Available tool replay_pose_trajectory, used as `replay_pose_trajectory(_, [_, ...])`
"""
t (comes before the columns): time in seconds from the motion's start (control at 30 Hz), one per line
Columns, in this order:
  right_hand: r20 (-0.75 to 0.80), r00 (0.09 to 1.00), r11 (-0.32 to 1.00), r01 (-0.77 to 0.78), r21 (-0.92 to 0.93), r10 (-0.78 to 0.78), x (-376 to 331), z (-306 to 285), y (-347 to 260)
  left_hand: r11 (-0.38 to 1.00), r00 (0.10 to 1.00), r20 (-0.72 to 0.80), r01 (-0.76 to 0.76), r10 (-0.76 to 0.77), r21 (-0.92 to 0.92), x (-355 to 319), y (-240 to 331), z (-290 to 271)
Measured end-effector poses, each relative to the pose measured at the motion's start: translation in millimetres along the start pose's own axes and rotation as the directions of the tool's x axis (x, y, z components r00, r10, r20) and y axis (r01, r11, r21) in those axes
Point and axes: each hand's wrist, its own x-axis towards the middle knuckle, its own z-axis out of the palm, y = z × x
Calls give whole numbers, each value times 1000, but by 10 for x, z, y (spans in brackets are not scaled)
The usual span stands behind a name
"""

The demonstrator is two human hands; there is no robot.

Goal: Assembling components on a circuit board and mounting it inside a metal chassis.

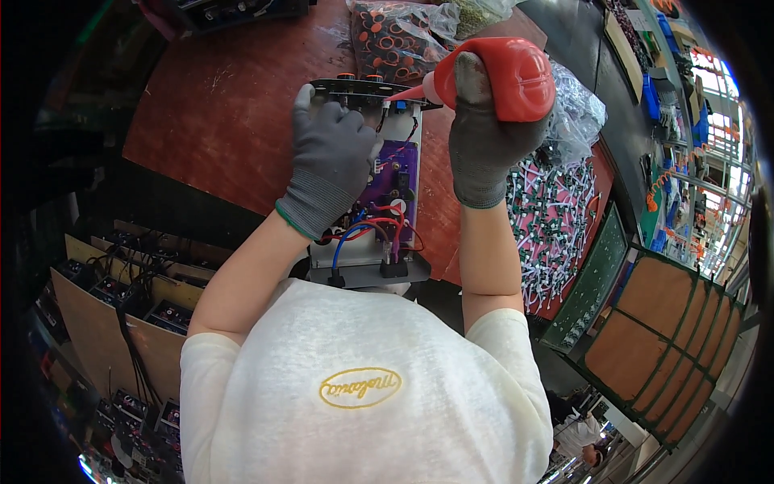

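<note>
My right hand (492,137), in a grey glove, is closed around a red squeeze bottle (526,77) held tilted above the table. Its thin nozzle points left, its tip at a small white connector behind the front panel (343,89) of an open electronic unit (415,194). That panel is black and curved, with orange-ringed knobs on its far side. My left hand (330,153), gloved as well, grips the left part of the panel, fingers bent over it and partly hiding the inside. A purple circuit board (393,173) and red and blue wires lie within the unit.
The unit sits on a reddish-brown table (210,121). Beyond it lies a clear bag (395,40) of black and orange rings. To the right are a crumpled plastic bag (580,105) and a heap of small wired parts (556,226). Cardboard-divided units (121,282) stand at the lower left.
</note>
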Motion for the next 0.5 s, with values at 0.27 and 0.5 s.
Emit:
replay_pose_trajectory(0.27, [-9,999,994,48,-97,-49,4,-11,28,1000,1000,-10,8,-8,-7,-4,2,8])
replay_pose_trajectory(0.5, [-1,997,991,82,-103,-83,10,-32,48,1000,1000,-3,9,-9,-11,-5,4,6])
